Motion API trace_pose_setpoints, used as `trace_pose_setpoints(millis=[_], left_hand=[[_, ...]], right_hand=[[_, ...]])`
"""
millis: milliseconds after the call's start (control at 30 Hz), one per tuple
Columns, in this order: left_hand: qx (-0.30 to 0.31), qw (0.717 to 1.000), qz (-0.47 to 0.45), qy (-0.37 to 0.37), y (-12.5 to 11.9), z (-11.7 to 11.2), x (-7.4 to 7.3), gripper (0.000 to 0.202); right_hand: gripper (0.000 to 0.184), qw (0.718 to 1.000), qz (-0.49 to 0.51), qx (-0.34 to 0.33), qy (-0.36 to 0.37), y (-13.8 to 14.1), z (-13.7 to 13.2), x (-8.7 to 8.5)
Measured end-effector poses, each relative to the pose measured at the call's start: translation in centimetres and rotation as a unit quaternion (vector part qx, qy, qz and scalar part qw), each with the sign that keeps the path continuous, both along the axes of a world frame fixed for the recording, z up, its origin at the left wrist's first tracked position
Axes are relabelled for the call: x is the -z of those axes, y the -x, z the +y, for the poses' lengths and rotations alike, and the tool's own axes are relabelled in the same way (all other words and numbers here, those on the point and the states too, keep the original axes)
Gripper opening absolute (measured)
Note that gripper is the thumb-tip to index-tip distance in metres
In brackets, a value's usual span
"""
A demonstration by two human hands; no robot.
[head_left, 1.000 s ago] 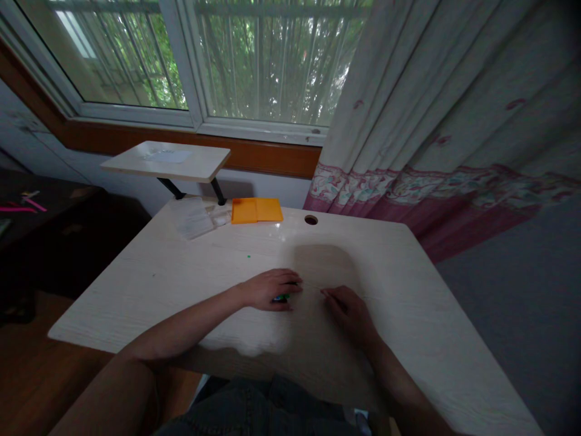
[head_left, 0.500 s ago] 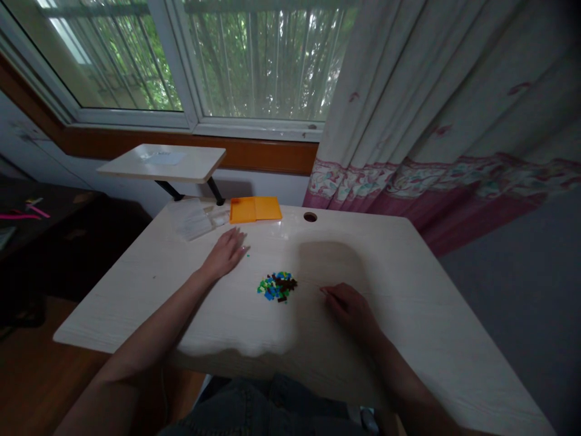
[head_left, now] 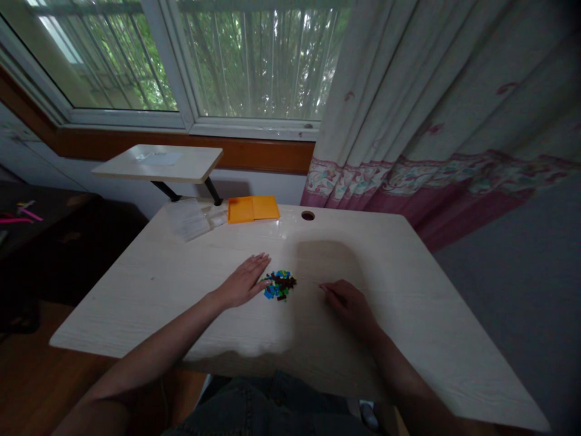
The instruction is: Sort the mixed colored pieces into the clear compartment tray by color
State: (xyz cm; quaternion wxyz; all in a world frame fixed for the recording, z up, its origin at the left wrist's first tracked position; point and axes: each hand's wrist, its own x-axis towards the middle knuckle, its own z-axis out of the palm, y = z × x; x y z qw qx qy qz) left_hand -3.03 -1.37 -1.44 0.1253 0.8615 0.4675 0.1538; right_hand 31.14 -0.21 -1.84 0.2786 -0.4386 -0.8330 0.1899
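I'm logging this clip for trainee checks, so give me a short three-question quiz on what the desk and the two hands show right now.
1. Multiple choice: what lies at the far edge of the table, beside the clear plastic bags? A) a red cup B) an orange box C) a black phone
2. True or false: the right hand rests on top of the pile of small coloured pieces.
3. Fill in: the ___ hand lies flat, palm down, fingertips at the pile's edge.
Key: 1 B. 2 False: it rests on the table, apart from the pile. 3 left hand.
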Motion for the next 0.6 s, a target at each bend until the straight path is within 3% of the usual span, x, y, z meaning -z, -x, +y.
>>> trace_pose_setpoints(millis=[133,300,433,600], left_hand=[[0.026,0.999,-0.041,-0.004,-1.3,0.3,-0.3,0.062],[-0.078,0.993,-0.052,-0.07,-1.3,1.3,-0.6,0.057],[-0.1,0.991,-0.051,-0.072,-0.7,1.4,-0.3,0.058],[-0.023,0.997,-0.074,-0.014,0.0,0.8,0.0,0.055]], right_hand=[[0.029,1.0,-0.015,-0.001,0.019,0.3,0.2,-0.4],[0.028,0.999,-0.033,-0.041,0.0,1.2,2.5,-2.5],[0.025,0.996,-0.041,-0.068,-0.038,3.7,7.0,-3.2],[0.03,0.992,-0.062,-0.078,-0.073,9.3,14.0,-1.1]])
